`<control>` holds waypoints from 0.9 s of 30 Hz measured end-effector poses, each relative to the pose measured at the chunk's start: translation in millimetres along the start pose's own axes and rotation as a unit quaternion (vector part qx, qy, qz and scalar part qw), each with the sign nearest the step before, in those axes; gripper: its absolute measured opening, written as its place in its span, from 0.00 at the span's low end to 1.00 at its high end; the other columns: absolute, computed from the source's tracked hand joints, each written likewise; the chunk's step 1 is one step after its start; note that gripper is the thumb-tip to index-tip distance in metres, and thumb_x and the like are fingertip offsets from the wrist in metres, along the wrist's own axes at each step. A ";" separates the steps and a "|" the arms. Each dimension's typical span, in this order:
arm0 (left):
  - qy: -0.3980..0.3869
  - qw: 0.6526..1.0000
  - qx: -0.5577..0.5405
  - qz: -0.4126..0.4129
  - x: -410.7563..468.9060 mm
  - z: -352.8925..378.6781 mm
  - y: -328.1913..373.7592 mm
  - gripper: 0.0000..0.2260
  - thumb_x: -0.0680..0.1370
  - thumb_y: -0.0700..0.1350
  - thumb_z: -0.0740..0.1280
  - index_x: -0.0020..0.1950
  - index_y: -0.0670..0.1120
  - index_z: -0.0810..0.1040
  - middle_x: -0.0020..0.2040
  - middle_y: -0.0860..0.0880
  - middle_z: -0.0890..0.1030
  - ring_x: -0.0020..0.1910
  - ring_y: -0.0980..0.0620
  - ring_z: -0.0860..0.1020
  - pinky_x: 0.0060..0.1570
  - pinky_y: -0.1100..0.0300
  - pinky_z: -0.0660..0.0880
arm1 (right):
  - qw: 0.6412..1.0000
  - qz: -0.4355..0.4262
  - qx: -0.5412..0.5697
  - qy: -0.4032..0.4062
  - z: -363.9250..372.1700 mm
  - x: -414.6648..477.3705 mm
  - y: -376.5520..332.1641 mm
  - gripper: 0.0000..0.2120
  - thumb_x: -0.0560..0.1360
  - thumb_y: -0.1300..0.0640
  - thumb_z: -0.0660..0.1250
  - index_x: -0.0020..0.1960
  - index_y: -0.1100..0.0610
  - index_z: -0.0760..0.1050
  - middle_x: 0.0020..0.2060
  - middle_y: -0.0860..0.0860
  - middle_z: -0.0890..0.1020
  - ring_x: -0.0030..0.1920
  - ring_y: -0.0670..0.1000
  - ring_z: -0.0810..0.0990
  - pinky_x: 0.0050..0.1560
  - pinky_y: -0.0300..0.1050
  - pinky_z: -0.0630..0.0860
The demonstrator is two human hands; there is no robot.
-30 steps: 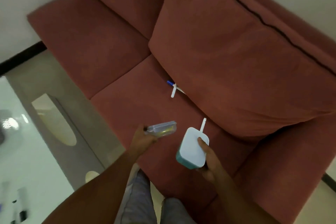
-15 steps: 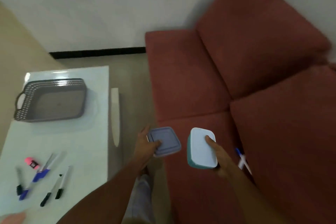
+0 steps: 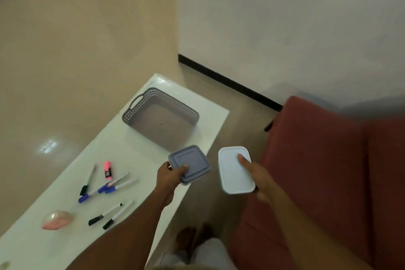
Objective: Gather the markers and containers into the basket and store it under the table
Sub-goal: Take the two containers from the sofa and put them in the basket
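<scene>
Head view: left hand (image 3: 168,178) fingers are pinching the grey box (image 3: 189,163), right hand (image 3: 257,176) fingers clasping the white box (image 3: 235,173), both hovering near the basket (image 3: 138,105), presumably for loading.

1. White glossy surface (image 3: 135,160), long and rectangular, standing on a tan floor (image 3: 65,50).
2. Grey perforated basket (image 3: 140,105) at the far end, upright, nothing visible inside.
3. Pink highlighter (image 3: 107,170) mid-surface.
4. Thin black-capped marker (image 3: 88,180) just left of it.
5. Blue-capped markers (image 3: 106,189) in a loose cluster, some touching.
6. Two black-capped markers (image 3: 105,213) side by side, nearer the camera.
7. Pink blurred object (image 3: 57,219) at the near left; cannot tell what it is.
</scene>
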State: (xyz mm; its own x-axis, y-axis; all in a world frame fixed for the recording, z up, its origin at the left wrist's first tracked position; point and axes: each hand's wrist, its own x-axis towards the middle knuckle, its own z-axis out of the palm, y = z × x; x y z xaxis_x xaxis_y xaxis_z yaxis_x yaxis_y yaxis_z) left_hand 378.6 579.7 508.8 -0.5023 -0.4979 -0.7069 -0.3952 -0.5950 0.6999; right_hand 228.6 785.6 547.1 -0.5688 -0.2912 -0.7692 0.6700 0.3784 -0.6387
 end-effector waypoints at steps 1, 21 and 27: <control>0.021 0.999 -0.026 -0.001 8.6 -6.3 6.2 0.17 0.73 0.35 0.73 0.60 0.41 0.75 0.58 0.38 0.80 0.52 0.42 0.80 0.49 0.49 0.79 | 1.000 -0.004 -0.026 -0.007 11.0 12.7 -17.9 0.23 0.72 0.42 0.71 0.59 0.58 0.79 0.49 0.55 0.86 0.50 0.57 0.85 0.51 0.54 0.82; 0.337 0.932 -0.042 -0.128 313.9 12.4 13.1 0.18 0.78 0.39 0.63 0.67 0.38 0.66 0.62 0.38 0.74 0.59 0.37 0.75 0.59 0.45 0.74 | 0.857 -0.081 -0.489 -0.138 221.7 406.4 -110.2 0.23 0.79 0.43 0.62 0.69 0.55 0.71 0.59 0.53 0.77 0.56 0.56 0.75 0.55 0.51 0.73; 0.351 0.913 -0.061 -0.200 330.4 17.1 -3.2 0.22 0.76 0.36 0.64 0.69 0.37 0.64 0.62 0.37 0.74 0.60 0.37 0.75 0.60 0.45 0.75 | 0.862 -0.054 -0.484 -0.137 224.2 423.7 -95.7 0.22 0.80 0.44 0.61 0.68 0.57 0.70 0.62 0.57 0.77 0.57 0.58 0.76 0.55 0.51 0.74</control>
State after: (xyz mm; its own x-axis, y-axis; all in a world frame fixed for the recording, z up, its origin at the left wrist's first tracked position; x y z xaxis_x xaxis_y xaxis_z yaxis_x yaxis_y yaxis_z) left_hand 200.8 427.9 274.7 0.2970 -0.4817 -0.8245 -0.3290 -0.8622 0.3852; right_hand 30.4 429.0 277.7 -0.3798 -0.5181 -0.7664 -0.1687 0.8534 -0.4933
